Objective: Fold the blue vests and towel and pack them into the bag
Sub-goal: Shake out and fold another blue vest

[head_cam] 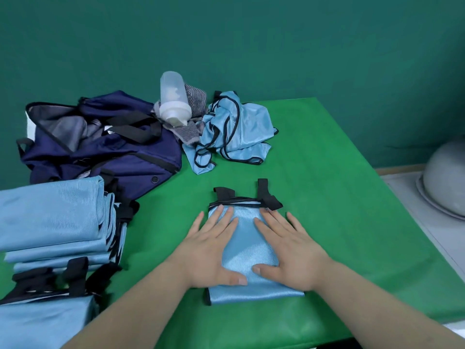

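A folded light-blue vest (247, 244) with black straps lies on the green table in front of me. My left hand (212, 250) and my right hand (289, 250) both rest flat on it, fingers spread, pressing it down. A stack of folded blue vests (52, 222) sits at the left, with another folded vest (42, 316) nearer me. A crumpled, unfolded blue vest (236, 127) lies at the back. The navy bag (100, 142) lies open at the back left. A grey striped towel (193, 99) lies bunched between bag and crumpled vest.
A clear plastic shaker bottle (173, 96) lies on the towel beside the bag. The green table (327, 197) ends at the right, where a grey domed object (445, 180) sits on a lower pale surface. A teal wall stands behind.
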`<state>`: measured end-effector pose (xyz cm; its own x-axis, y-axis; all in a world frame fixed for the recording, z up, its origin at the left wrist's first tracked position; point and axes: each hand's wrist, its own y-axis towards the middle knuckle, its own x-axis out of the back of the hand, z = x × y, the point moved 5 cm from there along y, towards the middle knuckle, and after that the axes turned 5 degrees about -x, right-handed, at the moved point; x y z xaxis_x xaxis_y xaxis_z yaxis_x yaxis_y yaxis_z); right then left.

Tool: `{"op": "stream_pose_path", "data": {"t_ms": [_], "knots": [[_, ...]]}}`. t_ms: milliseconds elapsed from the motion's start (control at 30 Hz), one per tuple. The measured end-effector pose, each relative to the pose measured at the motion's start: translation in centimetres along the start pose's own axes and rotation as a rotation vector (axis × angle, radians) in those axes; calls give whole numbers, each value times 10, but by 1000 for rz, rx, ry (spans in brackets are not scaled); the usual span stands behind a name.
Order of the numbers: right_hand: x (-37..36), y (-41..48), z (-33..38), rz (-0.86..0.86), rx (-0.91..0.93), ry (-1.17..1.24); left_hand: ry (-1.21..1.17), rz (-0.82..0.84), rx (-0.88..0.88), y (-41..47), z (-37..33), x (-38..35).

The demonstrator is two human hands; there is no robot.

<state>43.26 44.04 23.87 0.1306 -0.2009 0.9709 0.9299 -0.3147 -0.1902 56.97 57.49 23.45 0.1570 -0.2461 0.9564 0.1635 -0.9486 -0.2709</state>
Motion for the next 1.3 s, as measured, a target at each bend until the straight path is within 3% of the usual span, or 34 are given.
{"op": "stream_pose_path", "data": {"t_ms": [233,433,533,733,867,1300], "knots": [[15,0,-1,-36,49,56,12,-28,-69,-18,-12,3],[24,15,-1,10,74,138,-15,-3,-46,-21,-10,-4],[28,15,-2,18,68,162,-61,-69,-24,-30,-9,-1],[18,-28,1,-174,85,327,-247,-308,-30,-66,-25,-2],[-1,-66,7,-317,142,404,-235,-400,-38,-88,-39,-12],[-24,-80,-3,-489,32,501,-337,-503,45,-99,-36,-32]]}}
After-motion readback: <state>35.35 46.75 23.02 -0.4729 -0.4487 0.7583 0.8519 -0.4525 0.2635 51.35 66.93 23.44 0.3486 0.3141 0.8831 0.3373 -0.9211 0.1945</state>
